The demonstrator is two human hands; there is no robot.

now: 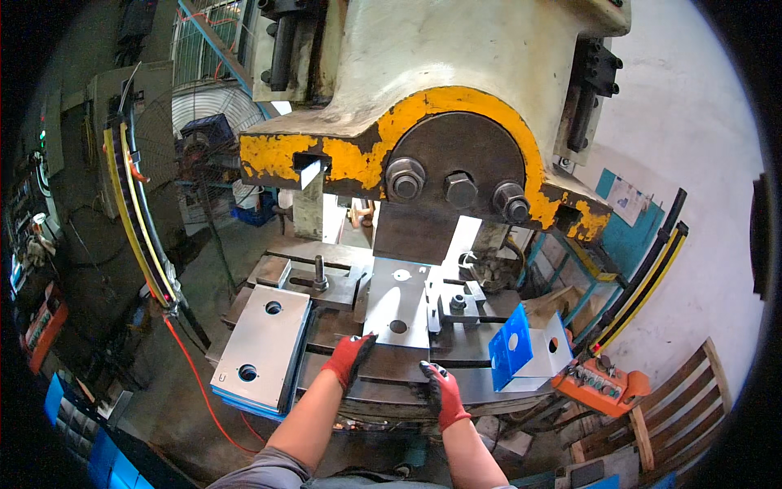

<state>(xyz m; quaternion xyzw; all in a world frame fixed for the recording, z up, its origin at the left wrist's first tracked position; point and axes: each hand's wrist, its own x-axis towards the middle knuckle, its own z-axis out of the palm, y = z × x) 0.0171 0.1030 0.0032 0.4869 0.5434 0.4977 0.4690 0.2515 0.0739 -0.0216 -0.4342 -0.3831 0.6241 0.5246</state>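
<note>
Left of the sheet (397, 303), stacked plates (264, 342)

I can read no words, numbers or signs anywhere; between two and three o'clock in my view, a pale sheet (627, 200) on a teal board (638, 244) shows only blurred marks.

Between our left grip (350, 361) and right grip (440, 385) we have a clear way in to the front edge of the metal sheet (383, 314). Right of it, bare press bed (471, 348) leaves us room up to the bent panel (511, 349). On our left, the panel stack (262, 338) bars a low sideways pass. An upright bolt (320, 275) stands behind that stack, and the ram (358, 159) blocks our reach from overhead.
</note>
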